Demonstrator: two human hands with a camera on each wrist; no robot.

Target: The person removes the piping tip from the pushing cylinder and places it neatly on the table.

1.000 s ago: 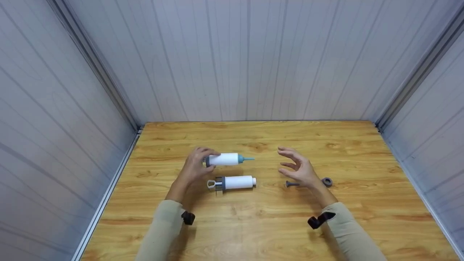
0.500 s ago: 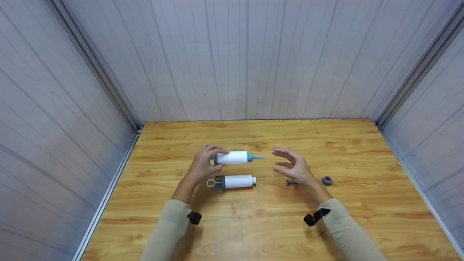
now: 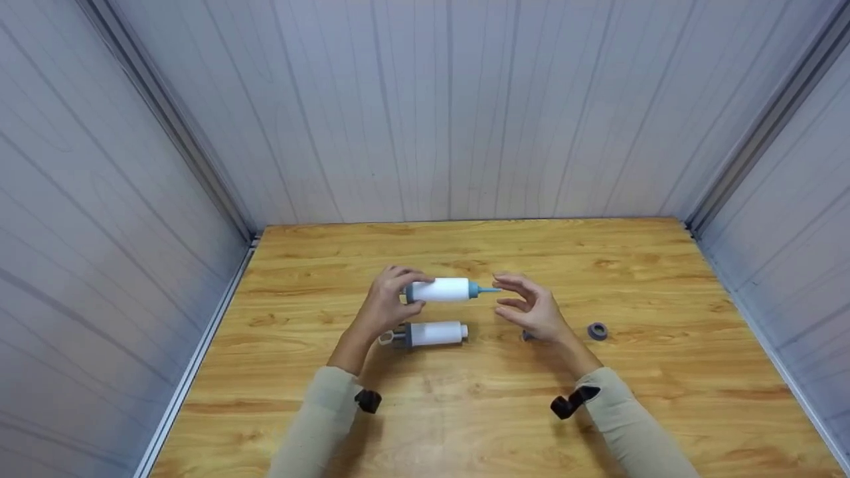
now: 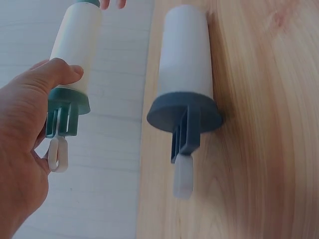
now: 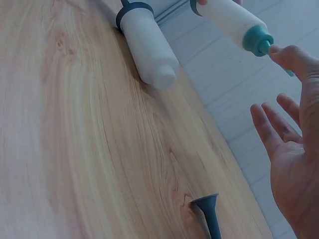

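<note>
My left hand (image 3: 388, 299) grips a white syringe-like hand pump (image 3: 443, 289) near its collar, holding it raised and roughly level. Its slim teal nozzle (image 3: 489, 289) points right, and in the left wrist view a white loop handle (image 4: 58, 154) shows at the rear. My right hand (image 3: 534, 309) is held open around the nozzle tip, fingers curved and apart; its thumb overlaps the nozzle in the right wrist view. Below, a second white pump (image 3: 435, 333) with a dark grey collar and no nozzle lies on the wooden table.
A dark grey flared nozzle (image 5: 209, 211) lies on the table under my right hand, partly hidden by it in the head view. Right of it is a grey ring (image 3: 597, 331). Pale panelled walls (image 3: 425, 119) enclose the table (image 3: 451, 425) at back and sides.
The left hand has carried the held pump to the right. The right hand has moved slightly left, so its fingers are now around the nozzle tip. The second pump stays put.
</note>
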